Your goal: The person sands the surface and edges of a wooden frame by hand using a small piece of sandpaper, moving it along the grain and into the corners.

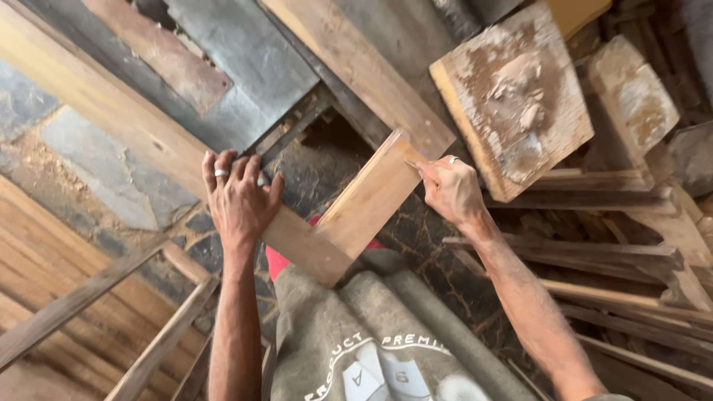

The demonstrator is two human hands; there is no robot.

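Note:
My left hand [239, 197], with a ring on one finger, presses flat on a long light wooden plank [96, 104] that runs diagonally from the upper left. A shorter wooden piece [368, 200] meets that plank at a right angle near my lap, forming an L. My right hand [451, 189] grips the far end of this shorter piece, its fingers closed on the edge; it also wears a ring. Below the joint I see my grey printed shirt [334, 341] and a bit of red cloth.
A thick board smeared with dried filler or glue [512, 96] lies at the upper right beside a smaller block [631, 93]. Thin wooden strips [616, 297] pile at the right. More slats [96, 319] lie at the lower left on a stone floor.

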